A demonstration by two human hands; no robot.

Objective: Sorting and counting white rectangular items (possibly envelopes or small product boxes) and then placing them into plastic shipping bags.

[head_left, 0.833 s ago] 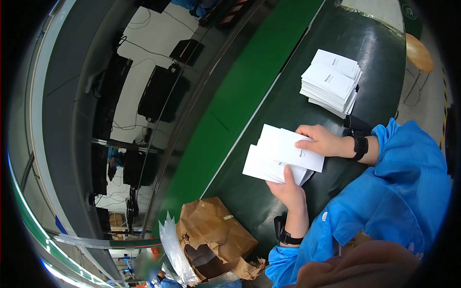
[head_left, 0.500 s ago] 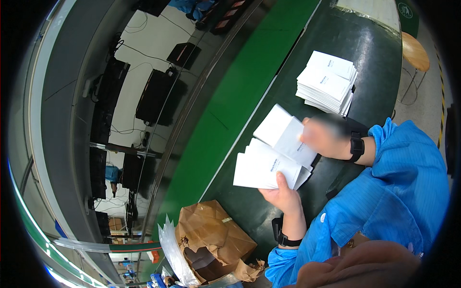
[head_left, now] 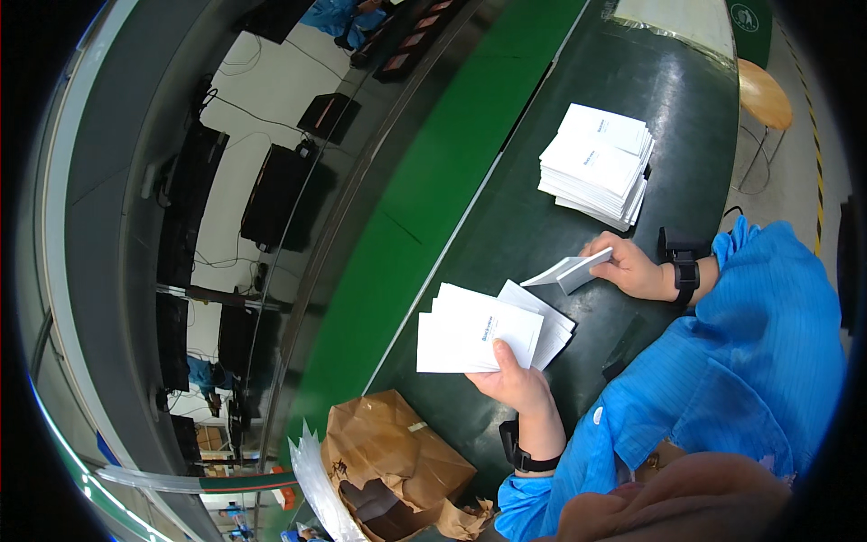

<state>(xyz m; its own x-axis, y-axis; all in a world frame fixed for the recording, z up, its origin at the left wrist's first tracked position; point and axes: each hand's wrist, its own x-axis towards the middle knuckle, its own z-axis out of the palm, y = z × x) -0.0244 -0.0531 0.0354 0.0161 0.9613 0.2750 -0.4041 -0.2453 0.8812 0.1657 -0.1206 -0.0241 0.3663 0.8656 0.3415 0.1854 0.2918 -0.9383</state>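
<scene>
My left hand [head_left: 515, 378] grips a fanned set of white booklets [head_left: 470, 327], thumb on top and fingers underneath. To the right, my right hand [head_left: 627, 267] pinches a white booklet [head_left: 571, 269] between thumb and fingers; it is tilted and its leaves stand apart. Under the right side of the left hand's fan, more white booklets [head_left: 553, 327] stick out, and the view does not show whether they are held or lie on the table. Beyond my right hand rises a stack of white booklets [head_left: 596, 167] with dark print on the covers.
The dark green table [head_left: 488, 244] borders a bright green belt [head_left: 406, 199] on the left. A torn brown paper bag [head_left: 397, 443] stands near my left forearm, with clear plastic [head_left: 321, 479] beside it. A wooden stool [head_left: 764, 94] is at the far right. Black monitors [head_left: 275, 194] line the left side.
My right hand has drawn a booklet away from the fan and tilted it up. The left hand's booklets have shifted slightly left and nearer, while the view has turned a little.
</scene>
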